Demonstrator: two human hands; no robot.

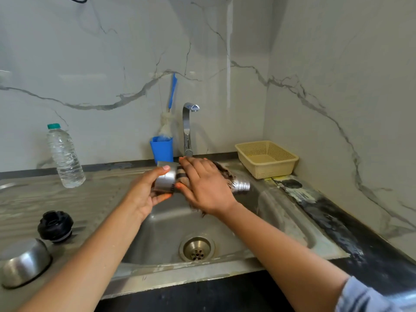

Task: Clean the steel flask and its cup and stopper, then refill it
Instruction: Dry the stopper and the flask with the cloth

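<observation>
So the steel flask (167, 180) is being held on its side over the sink (281, 224), just in front of the tap (188, 129). Its base end is gripped by the left hand (144, 194), with the thumb on top and the fingers (161, 198) curled underneath it. A dark, worn cloth (225, 173) is draped round the middle of the flask and pressed against it by the right hand (207, 188). That hand's fingers (191, 165) are laid out mostly straight across the top, so it reads as flat pressing more than a proper grip. The threaded neck end can be seen poking out to the right past the cloth, and a bit of cloth is left hanging under the right wrist.

No water can be seen coming from the tap, fwiw.

Over on the left, the black stopper (55, 225) is sat on the ribbed steel counter (94, 194). The steel cup (24, 262) is parked upside down just in front of it, near the edge of the view. Further back on the same side, a clear water bottle (65, 156) with a green cap is stood upright.

Behind the flask, a blue holder (162, 148) is placed just beside the tap, with a blue-handled bottle brush (172, 91) stuck upright in it. A beige plastic basket (266, 158) is set in the right back corner against the marble wall.
</observation>
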